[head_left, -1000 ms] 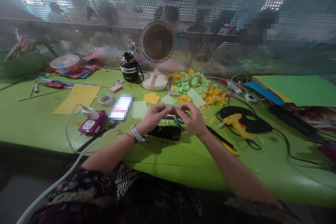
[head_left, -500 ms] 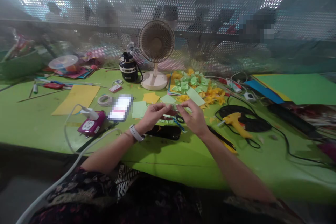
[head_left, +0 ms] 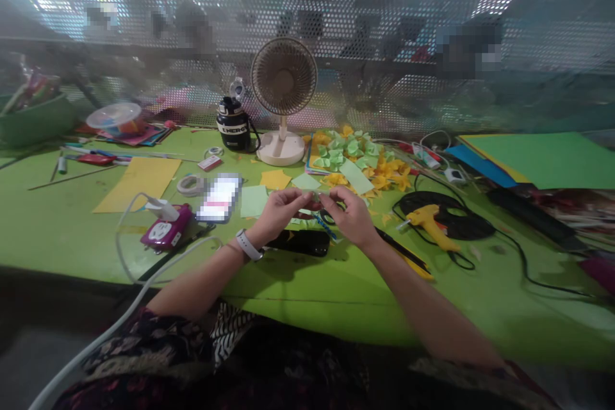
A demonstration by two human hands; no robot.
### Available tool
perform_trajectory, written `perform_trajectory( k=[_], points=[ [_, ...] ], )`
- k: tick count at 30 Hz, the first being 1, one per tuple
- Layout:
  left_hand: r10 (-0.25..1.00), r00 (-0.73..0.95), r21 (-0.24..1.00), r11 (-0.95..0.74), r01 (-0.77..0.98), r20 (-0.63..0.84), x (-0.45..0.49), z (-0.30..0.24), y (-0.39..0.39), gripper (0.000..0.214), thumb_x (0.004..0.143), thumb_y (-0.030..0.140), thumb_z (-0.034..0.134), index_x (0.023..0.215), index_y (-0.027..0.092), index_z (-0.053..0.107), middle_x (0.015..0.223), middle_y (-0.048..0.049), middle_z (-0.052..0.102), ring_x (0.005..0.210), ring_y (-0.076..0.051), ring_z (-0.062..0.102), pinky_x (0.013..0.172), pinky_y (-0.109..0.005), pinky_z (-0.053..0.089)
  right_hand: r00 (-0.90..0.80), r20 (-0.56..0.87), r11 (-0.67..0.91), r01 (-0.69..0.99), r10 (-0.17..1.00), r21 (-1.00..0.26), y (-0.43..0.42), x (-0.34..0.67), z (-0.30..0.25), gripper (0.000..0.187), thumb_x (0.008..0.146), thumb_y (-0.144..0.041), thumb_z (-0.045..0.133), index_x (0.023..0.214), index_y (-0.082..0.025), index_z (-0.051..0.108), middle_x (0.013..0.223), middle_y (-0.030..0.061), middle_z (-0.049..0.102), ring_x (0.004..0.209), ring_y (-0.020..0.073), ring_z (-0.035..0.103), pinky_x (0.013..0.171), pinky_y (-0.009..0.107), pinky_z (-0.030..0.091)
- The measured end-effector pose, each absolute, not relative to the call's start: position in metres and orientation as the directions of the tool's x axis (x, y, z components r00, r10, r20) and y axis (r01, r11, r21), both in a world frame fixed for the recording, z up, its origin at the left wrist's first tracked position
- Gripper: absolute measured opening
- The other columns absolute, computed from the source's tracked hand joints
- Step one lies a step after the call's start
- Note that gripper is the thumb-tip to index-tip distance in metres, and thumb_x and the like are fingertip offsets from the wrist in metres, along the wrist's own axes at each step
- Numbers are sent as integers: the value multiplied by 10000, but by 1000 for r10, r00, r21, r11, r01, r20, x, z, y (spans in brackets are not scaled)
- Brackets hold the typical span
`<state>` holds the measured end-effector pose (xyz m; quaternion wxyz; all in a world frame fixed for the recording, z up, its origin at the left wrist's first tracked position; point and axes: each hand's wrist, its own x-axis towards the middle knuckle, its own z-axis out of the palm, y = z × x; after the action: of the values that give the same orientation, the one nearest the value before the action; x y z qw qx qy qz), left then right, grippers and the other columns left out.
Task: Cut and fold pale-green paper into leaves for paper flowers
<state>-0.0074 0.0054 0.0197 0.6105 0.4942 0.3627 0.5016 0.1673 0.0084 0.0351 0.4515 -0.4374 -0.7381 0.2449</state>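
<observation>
Above the green table, my left hand (head_left: 281,213) and my right hand (head_left: 352,216) meet with pinched fingertips. Between them is a small piece of light green paper (head_left: 316,196), mostly covered by the fingers. Below the hands lie scissors (head_left: 325,221) with blue on them, partly hidden, and a black phone (head_left: 302,243). Light green paper squares (head_left: 254,201) lie left of my fingers. Beyond my right hand is a heap of green folded paper flowers (head_left: 353,150) with yellow paper flowers (head_left: 391,173) around it.
A yellow glue gun (head_left: 430,224) rests at right on a black round piece, its cord trailing. A cutter (head_left: 408,256) lies by my right wrist. A fan (head_left: 283,80) and a dark bottle (head_left: 233,125) stand behind. At left are a phone (head_left: 220,197) and a purple power adapter (head_left: 168,227).
The fingertips of both hands have closed in slightly, and less of the green paper shows between them. The view has shifted a little; the table's things stay put.
</observation>
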Motion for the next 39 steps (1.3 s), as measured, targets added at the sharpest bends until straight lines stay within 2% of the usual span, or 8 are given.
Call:
perform_trajectory(
  k=[7, 13, 19, 25, 31, 35, 39],
  points=[
    [969, 244, 968, 24, -251, 39, -8, 21, 5, 479, 683, 568, 772, 781, 117, 641, 786, -92, 749, 818, -223, 736, 674, -296, 586, -216, 439, 488, 445, 872, -751, 10, 168, 32, 379, 884, -560, 547, 729, -215, 552, 688, 17, 581, 673, 175, 541, 652, 311, 445],
    [934, 357, 990, 47, -135, 5, -18, 25, 10, 455, 671, 528, 801, 794, 114, 657, 800, -90, 749, 801, -193, 733, 649, -242, 567, -293, 391, 487, 465, 873, -739, 12, 170, 33, 420, 887, -593, 526, 703, -215, 529, 660, 8, 565, 634, 165, 516, 617, 301, 417],
    [913, 409, 998, 18, -60, 8, -23, 24, 15, 463, 669, 532, 796, 836, 115, 682, 807, -98, 752, 798, -189, 731, 665, -264, 587, -318, 368, 483, 479, 874, -733, 10, 170, 35, 457, 872, -623, 537, 662, -219, 497, 603, -17, 516, 577, 141, 454, 551, 281, 364],
    [902, 432, 1000, -13, -19, 20, -25, 24, 17, 468, 704, 542, 764, 858, 110, 670, 823, -110, 754, 806, -185, 730, 691, -284, 595, -293, 353, 455, 466, 889, -759, 14, 170, 30, 461, 860, -635, 547, 682, -210, 538, 619, -11, 537, 593, 145, 471, 576, 288, 378],
    [893, 448, 999, -24, -38, 38, -30, 22, 21, 430, 748, 525, 739, 783, 114, 617, 830, -121, 753, 811, -186, 732, 676, -275, 592, -258, 302, 382, 362, 918, -850, 16, 173, 35, 447, 809, -619, 629, 662, -204, 551, 600, -16, 550, 574, 134, 478, 576, 285, 401],
    [878, 474, 998, -67, -4, 61, -33, 18, 23, 414, 783, 516, 711, 816, 111, 629, 884, -130, 756, 818, -179, 731, 692, -274, 593, -305, 151, 229, 240, 940, -943, 14, 174, 42, 415, 684, -578, 758, 699, -187, 621, 635, -8, 598, 561, 124, 485, 533, 271, 388],
    [861, 503, 996, -91, 18, 70, -32, 15, 24, 406, 803, 507, 694, 838, 108, 628, 887, -120, 756, 841, -183, 733, 695, -280, 597, -368, 55, 129, 181, 928, -975, 14, 173, 42, 401, 640, -545, 789, 752, -174, 686, 710, 21, 677, 632, 151, 582, 608, 288, 464]
  ],
)
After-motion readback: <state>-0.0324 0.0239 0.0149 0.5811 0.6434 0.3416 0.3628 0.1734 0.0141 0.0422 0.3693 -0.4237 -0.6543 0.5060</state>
